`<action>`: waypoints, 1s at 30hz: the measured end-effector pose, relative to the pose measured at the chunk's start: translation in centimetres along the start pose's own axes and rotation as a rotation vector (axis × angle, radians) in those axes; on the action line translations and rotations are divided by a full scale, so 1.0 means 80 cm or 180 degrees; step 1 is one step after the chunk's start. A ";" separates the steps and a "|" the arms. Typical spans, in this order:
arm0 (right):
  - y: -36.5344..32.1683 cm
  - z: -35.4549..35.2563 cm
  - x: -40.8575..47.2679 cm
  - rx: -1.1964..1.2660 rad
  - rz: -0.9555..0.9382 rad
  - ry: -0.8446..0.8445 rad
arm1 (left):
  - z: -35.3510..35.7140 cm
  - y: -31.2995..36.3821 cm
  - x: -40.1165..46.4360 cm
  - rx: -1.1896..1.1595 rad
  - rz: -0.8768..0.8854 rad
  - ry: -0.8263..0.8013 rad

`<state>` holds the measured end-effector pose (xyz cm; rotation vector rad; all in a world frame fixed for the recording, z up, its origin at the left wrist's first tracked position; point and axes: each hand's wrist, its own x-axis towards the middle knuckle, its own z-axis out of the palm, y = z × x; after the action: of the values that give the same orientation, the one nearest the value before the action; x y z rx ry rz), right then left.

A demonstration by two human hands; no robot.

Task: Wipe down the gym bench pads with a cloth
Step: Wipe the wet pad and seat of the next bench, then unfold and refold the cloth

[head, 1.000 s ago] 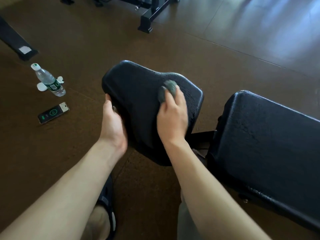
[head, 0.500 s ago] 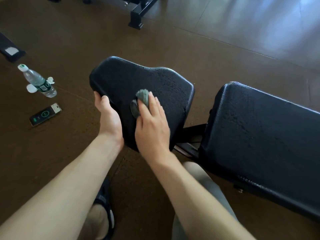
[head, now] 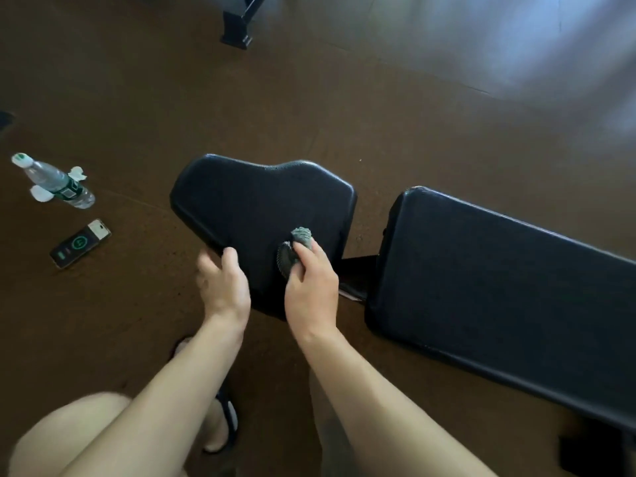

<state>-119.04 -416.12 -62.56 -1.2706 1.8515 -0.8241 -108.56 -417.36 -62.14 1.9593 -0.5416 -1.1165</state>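
The black seat pad of the gym bench lies in the middle of the view. A longer black back pad stretches off to the right. My right hand presses a crumpled grey cloth onto the near part of the seat pad. My left hand is at the seat pad's near left edge, fingers curled loosely against it and slightly blurred. Most of the cloth is hidden under my right fingers.
On the brown floor at the left lie a plastic water bottle and a phone with a lit screen. A black equipment foot stands at the top. My sandalled foot and knee are below the pad.
My right hand has dragged the cloth from the seat pad's far right part down to its near part. My left hand has slid along the left edge toward me and loosened its hold.
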 end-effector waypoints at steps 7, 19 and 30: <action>-0.143 -0.152 -0.006 0.2182 0.1772 0.0011 | 0.023 0.196 -0.129 0.1473 0.0299 -0.1403; -0.275 -0.498 -0.069 0.3124 0.2265 0.0145 | 0.090 0.463 -0.367 0.3266 0.1124 -0.2996; -0.268 -0.654 -0.154 0.2727 0.1934 0.0945 | 0.171 0.529 -0.506 0.3919 0.1955 -0.4452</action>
<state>-149.96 -405.76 -14.73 -0.0483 1.6395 -1.2825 -140.38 -420.44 -11.21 1.1592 -2.8340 -1.7584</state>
